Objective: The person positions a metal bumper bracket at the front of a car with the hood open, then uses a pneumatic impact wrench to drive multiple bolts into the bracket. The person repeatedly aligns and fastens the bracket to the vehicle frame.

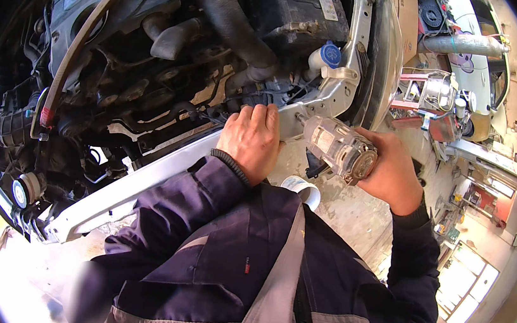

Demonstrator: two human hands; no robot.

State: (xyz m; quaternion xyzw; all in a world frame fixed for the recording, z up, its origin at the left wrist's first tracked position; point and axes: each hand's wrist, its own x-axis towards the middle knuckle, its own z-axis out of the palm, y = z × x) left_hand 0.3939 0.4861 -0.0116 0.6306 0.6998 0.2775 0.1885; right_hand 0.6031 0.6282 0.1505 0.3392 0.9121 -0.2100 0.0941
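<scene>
Power tool [340, 148] is gripped in my right hand [394, 172]. My left hand [251, 140] lies over a silver crossbar [153, 179]; hold undetermined.

Obscured parts, relative to bar [154, 178].
Right hand [391, 170], right of bar: fingers hidden behind drill [337, 146]; tip contact too small to tell. Bucket [297, 184], below: part-covered by jacket [264, 226]. Battery [305, 7], above: cut by edge.

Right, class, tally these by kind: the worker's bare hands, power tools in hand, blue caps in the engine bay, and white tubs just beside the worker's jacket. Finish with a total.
Bare hands: 2 (left hand, right hand)
Power tool: 1
Blue cap: 1
White tub: 1
Total: 5
</scene>
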